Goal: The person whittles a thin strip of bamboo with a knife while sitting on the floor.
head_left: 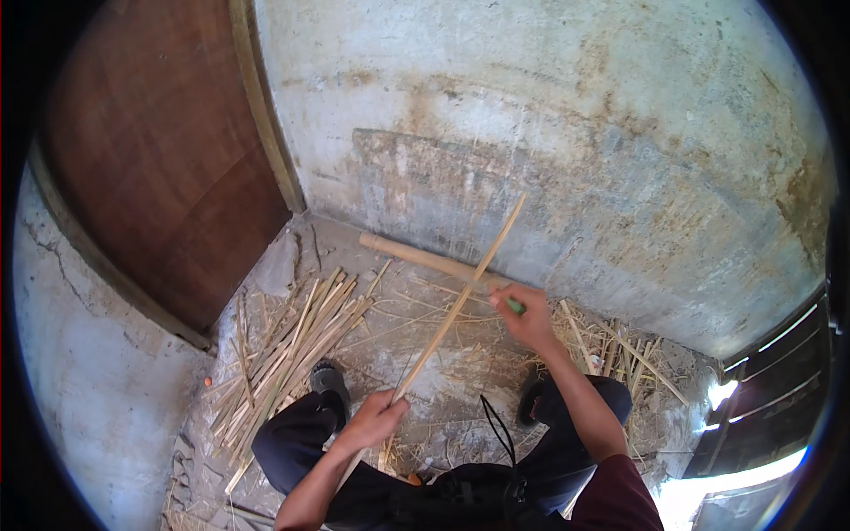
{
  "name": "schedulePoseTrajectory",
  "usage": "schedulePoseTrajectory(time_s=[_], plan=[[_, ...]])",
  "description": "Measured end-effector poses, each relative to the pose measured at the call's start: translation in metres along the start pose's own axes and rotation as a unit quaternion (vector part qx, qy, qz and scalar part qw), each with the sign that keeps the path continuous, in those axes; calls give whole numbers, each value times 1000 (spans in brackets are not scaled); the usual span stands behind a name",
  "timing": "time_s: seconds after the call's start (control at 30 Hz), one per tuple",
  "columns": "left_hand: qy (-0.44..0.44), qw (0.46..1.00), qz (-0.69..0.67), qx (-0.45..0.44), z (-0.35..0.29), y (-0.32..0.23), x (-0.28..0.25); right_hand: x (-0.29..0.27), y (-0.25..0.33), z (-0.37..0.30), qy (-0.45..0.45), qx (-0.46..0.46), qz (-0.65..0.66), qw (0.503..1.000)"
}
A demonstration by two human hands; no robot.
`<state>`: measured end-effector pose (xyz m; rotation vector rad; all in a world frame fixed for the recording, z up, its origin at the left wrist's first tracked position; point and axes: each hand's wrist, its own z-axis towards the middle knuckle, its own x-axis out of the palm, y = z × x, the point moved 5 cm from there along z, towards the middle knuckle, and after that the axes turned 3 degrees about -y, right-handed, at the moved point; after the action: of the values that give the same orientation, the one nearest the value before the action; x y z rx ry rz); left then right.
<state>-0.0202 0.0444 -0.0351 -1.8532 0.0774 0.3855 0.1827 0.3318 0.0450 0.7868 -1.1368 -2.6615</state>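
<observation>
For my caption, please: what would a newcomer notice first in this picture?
Probably the long pale strip slanting through the middle, held by the left hand. Next come the green handle in the right hand and the heap of strips at left.

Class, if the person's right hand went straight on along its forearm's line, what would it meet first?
Probably the pale strip, held in the left hand and crossing just ahead of the right hand. The thick pole seems to lie beyond, though depth is unclear.
</observation>
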Motion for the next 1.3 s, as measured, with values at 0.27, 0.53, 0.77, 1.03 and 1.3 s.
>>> schedulePoseTrajectory(time_s=[0.27,0.53,0.77,1.03,1.3], plan=[[206,909,-331,-149,6,-41,-3,60,84,-51,116,-51,33,991],[265,855,-408,-181,12,-37,5,61,106,-58,148,-86,-25,985],[288,833,-439,-176,14,-36,9,43,84,-46,26,-83,-18,996],[300,833,-440,-151,15,-39,12,54,98,-61,100,-146,-54,983],[203,907,-334,-156,15,-41,7,57,97,-62,86,-140,-84,983]])
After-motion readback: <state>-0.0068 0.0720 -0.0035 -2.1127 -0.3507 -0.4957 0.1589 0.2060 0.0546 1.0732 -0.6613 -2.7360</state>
